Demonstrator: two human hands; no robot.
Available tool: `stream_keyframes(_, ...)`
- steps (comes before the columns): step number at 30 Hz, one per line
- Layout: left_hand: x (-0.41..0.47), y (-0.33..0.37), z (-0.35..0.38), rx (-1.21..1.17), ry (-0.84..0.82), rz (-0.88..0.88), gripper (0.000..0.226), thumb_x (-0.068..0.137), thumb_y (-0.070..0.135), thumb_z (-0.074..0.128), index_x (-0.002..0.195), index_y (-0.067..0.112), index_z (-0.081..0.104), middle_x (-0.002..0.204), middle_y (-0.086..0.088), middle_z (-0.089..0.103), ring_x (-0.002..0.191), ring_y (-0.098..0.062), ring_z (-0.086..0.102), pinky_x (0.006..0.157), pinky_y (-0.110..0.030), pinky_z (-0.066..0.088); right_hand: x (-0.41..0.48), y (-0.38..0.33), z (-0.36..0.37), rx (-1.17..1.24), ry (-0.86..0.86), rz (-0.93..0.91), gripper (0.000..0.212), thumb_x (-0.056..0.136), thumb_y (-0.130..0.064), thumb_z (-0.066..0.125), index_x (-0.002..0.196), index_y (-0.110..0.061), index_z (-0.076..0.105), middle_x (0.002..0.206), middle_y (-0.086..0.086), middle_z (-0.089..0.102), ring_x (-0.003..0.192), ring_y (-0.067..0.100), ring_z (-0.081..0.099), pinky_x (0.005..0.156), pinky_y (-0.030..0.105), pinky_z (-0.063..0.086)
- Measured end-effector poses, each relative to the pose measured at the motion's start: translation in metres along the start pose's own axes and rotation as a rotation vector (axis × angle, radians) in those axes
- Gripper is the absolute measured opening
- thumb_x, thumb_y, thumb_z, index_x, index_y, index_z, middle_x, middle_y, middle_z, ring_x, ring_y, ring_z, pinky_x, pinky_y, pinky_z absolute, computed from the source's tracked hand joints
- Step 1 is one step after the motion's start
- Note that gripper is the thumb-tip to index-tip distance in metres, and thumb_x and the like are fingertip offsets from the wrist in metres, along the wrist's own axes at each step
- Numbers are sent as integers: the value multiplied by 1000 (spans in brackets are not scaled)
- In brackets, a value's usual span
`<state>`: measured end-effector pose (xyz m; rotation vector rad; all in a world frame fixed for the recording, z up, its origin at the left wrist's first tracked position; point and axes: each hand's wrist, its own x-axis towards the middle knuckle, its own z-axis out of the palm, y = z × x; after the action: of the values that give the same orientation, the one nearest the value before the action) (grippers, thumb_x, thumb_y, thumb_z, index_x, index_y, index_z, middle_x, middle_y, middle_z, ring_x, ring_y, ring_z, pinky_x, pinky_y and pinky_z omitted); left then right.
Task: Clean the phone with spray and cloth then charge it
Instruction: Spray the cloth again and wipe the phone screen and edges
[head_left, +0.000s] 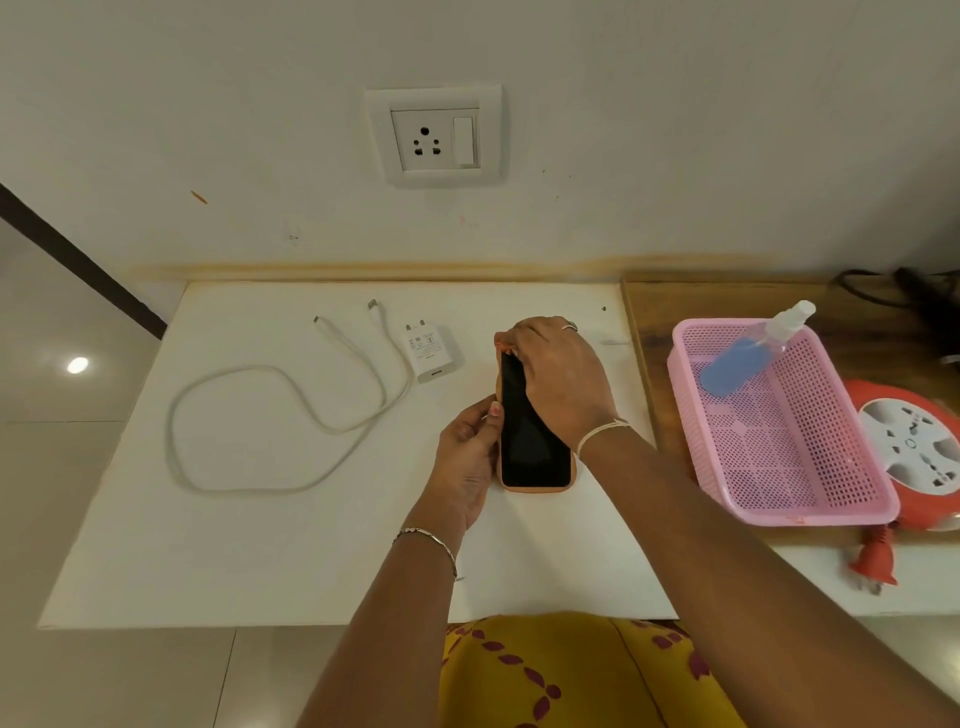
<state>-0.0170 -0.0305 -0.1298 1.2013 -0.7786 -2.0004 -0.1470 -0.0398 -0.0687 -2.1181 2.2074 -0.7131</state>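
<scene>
A phone (530, 441) with a dark screen and a peach case lies on the white table (311, 545). My left hand (467, 462) pinches its left edge with thumb and fingers. My right hand (556, 374) lies over the phone's upper part with curled fingers. A small orange fold that looks like a cloth (500, 344) peeks out under the fingertips; the rest is hidden. The spray bottle (748, 353) of blue liquid lies in the pink basket (789, 512) at the right. A white charging cable (249, 374) and white adapter (431, 351) lie left of the phone.
A wall socket with a switch (434, 137) sits on the wall above the table. An orange and white extension reel (914, 447) with its orange plug (878, 564) stands right of the basket. Dark cables lie at the far right back.
</scene>
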Motion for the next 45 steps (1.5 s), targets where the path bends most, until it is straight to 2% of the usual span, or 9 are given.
stream_keyframes(6,-2,1,0,19,-27,26,25,94,24,55,113,15,69,118,-11,69,112,-27,64,91,-37,52,-11,5,-5,49,-87,-71,26,86,1,57,103,-15,68,106,-1,67,103,19,57,89,25,40)
stream_keyframes(12,-6,5,1,30,-34,29,22,96,22,52,103,21,73,112,-6,72,109,-23,66,94,-34,52,-47,-5,0,99,-114,-60,23,82,-3,63,102,-12,69,103,2,69,99,22,62,86,33,50)
stream_keyframes(18,-7,7,-2,8,-69,-6,30,100,23,44,95,18,73,98,-2,76,94,-15,71,78,-24,57,-65,-6,6,136,-104,-34,27,78,-2,70,103,-10,70,101,6,70,94,25,65,85,31,50)
stream_keyframes(23,-7,9,-3,-74,-101,-41,36,99,32,44,108,8,69,109,-13,72,103,-22,68,94,-34,52,-75,-6,5,148,-126,-81,26,78,-5,72,103,-12,70,102,3,70,95,21,64,89,28,49)
stream_keyframes(26,-7,9,-2,-63,-92,-51,36,98,32,46,113,8,68,111,-13,71,103,-23,68,86,-32,55,-87,-8,5,152,-127,-114,26,78,-2,71,102,-13,71,101,0,70,96,16,63,92,20,43)
stream_keyframes(28,-7,9,-1,-39,-69,-56,35,98,31,48,116,8,67,114,-13,71,105,-25,68,82,-31,56,-96,-10,5,143,-143,-128,30,77,3,70,102,-13,72,101,-1,70,96,15,63,89,20,45)
stream_keyframes(33,-10,11,2,-65,-35,-64,27,98,26,49,101,16,74,113,-10,71,105,-26,68,71,-28,58,-114,-11,6,169,-112,-177,36,70,10,74,97,-12,73,96,-1,70,90,15,65,81,21,50)
stream_keyframes(37,-11,12,5,-54,1,-58,24,97,26,52,103,16,73,115,-10,71,105,-28,68,68,-28,59,-122,-11,7,147,-117,-199,39,66,8,78,98,-13,73,96,-2,71,90,15,66,82,20,50)
stream_keyframes(45,-13,12,8,-12,6,-22,26,97,26,50,109,14,69,120,-11,67,110,-26,65,74,-26,59,-129,-1,3,98,-132,-223,47,64,9,78,105,-14,71,100,-2,70,92,15,64,81,22,51)
